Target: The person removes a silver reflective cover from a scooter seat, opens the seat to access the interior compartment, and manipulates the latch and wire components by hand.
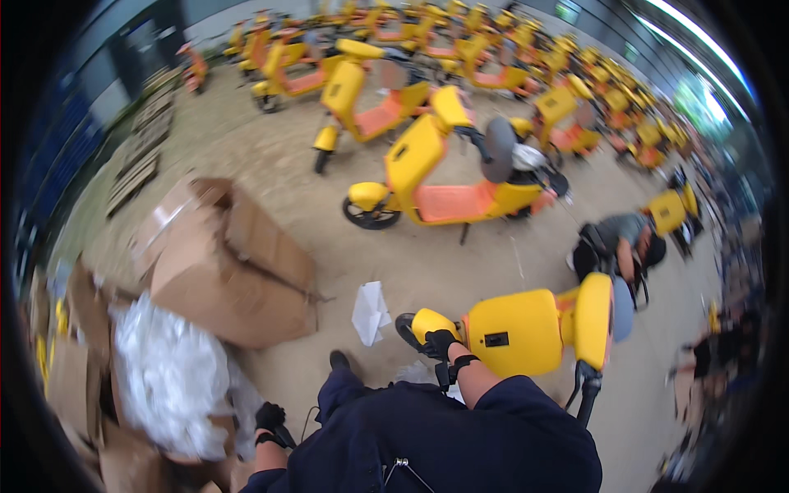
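My right hand [439, 345], in a black glove with a strap at the wrist, is down at the yellow front fender [427, 323] of the nearest scooter [509, 329], its fingers curled; what they grip is hidden. The scooter has a yellow front panel, black wheel and black handlebar. My left hand [269, 417], also black-gloved, hangs low at the left, fingers curled, beside crumpled clear plastic wrap [173, 370]; I cannot make out what it holds.
A large cardboard box [230, 279] and flattened cardboard lie left. White paper [370, 312] is on the floor. A co-worker [616, 246] bends over at the right. Several yellow-and-orange scooters [419, 164] fill the background. Wooden pallets [131, 177] line the far left.
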### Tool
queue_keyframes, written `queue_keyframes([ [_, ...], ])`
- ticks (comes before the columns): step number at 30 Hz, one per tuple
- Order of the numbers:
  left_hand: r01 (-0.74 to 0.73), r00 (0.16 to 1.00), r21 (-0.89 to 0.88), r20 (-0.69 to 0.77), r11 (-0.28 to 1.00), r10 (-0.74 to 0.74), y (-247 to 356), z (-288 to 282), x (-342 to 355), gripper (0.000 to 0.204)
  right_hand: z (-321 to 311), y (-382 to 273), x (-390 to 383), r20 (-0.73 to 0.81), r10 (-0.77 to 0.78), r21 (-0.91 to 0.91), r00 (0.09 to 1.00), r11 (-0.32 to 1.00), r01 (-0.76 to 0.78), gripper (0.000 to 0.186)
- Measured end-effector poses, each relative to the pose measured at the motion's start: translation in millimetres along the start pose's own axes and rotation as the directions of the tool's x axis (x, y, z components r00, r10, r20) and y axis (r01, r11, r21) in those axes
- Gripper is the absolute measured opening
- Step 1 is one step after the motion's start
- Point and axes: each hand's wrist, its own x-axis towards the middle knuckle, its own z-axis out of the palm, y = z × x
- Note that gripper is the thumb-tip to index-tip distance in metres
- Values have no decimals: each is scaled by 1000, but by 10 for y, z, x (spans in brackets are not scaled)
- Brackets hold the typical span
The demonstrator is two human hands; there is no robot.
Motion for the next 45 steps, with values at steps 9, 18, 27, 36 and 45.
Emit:
queue_keyframes([
  [9,310,931,-950,312,37,191,223,-1867,3450,13,-561,731,108,-155,-390,595,908,696,401,12],
  [18,-627,659,-472,104,620,745,2660,-2484,5267,19,-291,-1240,-582,-622,105,720,776,467,514,19],
  [27,-415,416,-835,179,362,891,5359,-3791,5118,26,-1586,-1628,17,-648,52,715,760,383,584,23],
  [36,-310,53,-872,383,380,922,8499,-4102,5454,44,-3447,-1632,299,-630,76,695,773,498,518,16],
  [45,-867,385,-302,98,396,918,10133,-2920,7920,77,-4572,-1758,-174,-587,189,772,787,425,474,16],
])
